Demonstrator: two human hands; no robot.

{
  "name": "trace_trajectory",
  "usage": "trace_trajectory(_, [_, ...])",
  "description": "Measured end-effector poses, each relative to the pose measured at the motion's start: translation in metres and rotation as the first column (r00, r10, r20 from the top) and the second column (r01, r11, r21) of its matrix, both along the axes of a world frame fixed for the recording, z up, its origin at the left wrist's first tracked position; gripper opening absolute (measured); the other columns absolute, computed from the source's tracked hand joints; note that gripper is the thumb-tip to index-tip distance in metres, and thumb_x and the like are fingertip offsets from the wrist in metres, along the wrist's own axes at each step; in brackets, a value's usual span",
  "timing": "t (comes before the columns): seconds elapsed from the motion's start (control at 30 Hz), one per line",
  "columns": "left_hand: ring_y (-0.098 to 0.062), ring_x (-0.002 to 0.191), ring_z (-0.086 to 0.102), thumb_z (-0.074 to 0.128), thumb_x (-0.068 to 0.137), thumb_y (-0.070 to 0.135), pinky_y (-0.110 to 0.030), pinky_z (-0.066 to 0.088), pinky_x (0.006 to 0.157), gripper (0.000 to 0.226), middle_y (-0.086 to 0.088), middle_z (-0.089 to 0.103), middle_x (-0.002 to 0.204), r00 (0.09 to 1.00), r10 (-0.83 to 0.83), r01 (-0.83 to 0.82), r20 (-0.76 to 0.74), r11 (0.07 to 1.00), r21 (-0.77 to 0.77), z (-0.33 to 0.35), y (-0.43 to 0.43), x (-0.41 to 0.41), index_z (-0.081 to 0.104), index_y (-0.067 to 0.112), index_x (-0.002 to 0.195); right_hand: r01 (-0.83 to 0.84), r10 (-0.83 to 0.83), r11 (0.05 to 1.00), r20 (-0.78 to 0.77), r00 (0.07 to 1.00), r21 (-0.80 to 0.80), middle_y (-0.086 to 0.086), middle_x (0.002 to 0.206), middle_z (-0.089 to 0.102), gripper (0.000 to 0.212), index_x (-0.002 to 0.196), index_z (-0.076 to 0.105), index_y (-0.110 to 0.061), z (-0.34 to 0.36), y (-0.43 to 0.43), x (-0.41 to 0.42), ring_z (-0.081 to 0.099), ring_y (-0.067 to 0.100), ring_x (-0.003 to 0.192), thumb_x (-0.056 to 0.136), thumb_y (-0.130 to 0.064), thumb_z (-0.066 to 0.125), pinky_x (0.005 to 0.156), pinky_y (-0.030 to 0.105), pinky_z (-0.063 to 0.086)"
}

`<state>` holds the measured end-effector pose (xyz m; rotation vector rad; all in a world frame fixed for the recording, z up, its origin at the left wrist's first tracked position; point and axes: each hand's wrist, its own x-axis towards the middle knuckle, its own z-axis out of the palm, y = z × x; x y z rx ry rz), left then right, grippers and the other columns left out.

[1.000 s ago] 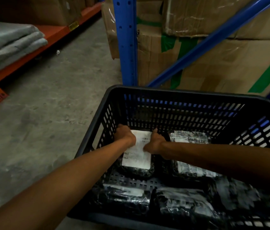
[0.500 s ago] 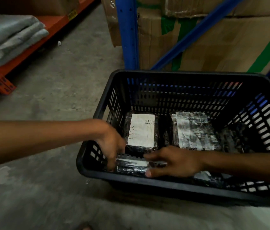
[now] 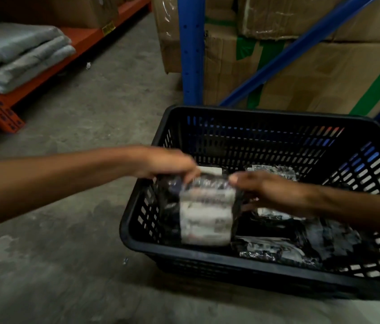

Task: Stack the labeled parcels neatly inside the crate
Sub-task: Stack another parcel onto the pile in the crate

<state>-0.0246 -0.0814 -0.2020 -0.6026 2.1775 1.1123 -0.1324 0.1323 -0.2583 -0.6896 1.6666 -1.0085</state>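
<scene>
A black slatted crate stands on the concrete floor. Inside its near-left part, a black plastic-wrapped parcel with a white label is held tilted up by both hands. My left hand grips its far-left edge and my right hand holds its right side. Behind it a labeled parcel lies at the back left, mostly hidden. Another parcel lies at the back middle. More wrapped parcels lie along the near side. The picture is blurred by motion.
A blue rack post and diagonal brace stand right behind the crate, with taped cardboard boxes stacked behind them. An orange shelf at the left carries folded grey bags. Bare concrete floor spreads to the left and front.
Both hands came from the back-left parcel to the crate's near-left side, took hold of a parcel there and lifted it up, tilted. The view shifted back from the crate.
</scene>
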Motion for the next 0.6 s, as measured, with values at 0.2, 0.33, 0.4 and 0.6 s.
trace_trajectory(0.2, [-0.031,0.109,0.063,0.067,0.083,0.045,-0.042,0.052,0.094,0.042,-0.014,0.067,0.116,0.833,0.553,-0.516,-0.002,0.779,0.356,0.001,0.0,-0.025,0.063,0.01,0.106,0.534,-0.59,0.795,0.164,0.79,0.287,0.009,0.081,0.06,0.068,0.086,0.058,-0.013,0.019,-0.006,-0.038,0.056,0.027,0.077,0.086,-0.076,0.034,0.076,0.039,0.049])
trace_trajectory(0.33, [-0.029,0.111,0.067,0.08,0.077,0.021,-0.043,0.055,0.094,0.056,-0.013,0.07,0.122,0.784,0.62,-0.591,-0.039,0.763,0.261,-0.044,0.018,-0.03,0.06,0.009,0.128,0.454,-0.511,0.841,0.153,0.846,0.294,0.011,0.097,0.067,0.042,0.098,0.064,-0.011,0.011,-0.003,-0.026,0.065,0.026,0.084,0.085,-0.051,0.065,0.062,0.034,0.054])
trace_trajectory(0.4, [-0.029,0.104,0.07,0.084,0.074,0.014,-0.041,0.06,0.085,0.062,-0.013,0.071,0.117,0.769,0.637,-0.614,-0.043,0.757,0.224,-0.06,0.019,-0.033,0.055,0.006,0.129,0.468,-0.498,0.85,0.082,0.863,0.244,0.012,0.096,0.073,0.02,0.092,0.068,-0.007,0.001,-0.003,-0.021,0.072,0.024,0.081,0.079,-0.018,0.079,0.066,0.036,0.059])
trace_trajectory(0.6, [-0.026,0.102,0.07,0.08,0.079,0.017,-0.036,0.059,0.088,0.041,-0.01,0.073,0.111,0.74,0.616,-0.623,-0.271,0.779,0.07,-0.079,-0.004,-0.052,0.067,0.006,0.116,0.628,-0.624,0.773,-0.074,0.778,0.088,0.009,0.094,0.075,0.038,0.093,0.064,-0.011,-0.027,-0.033,-0.024,0.073,0.024,0.082,0.068,-0.023,0.089,0.066,0.035,0.06])
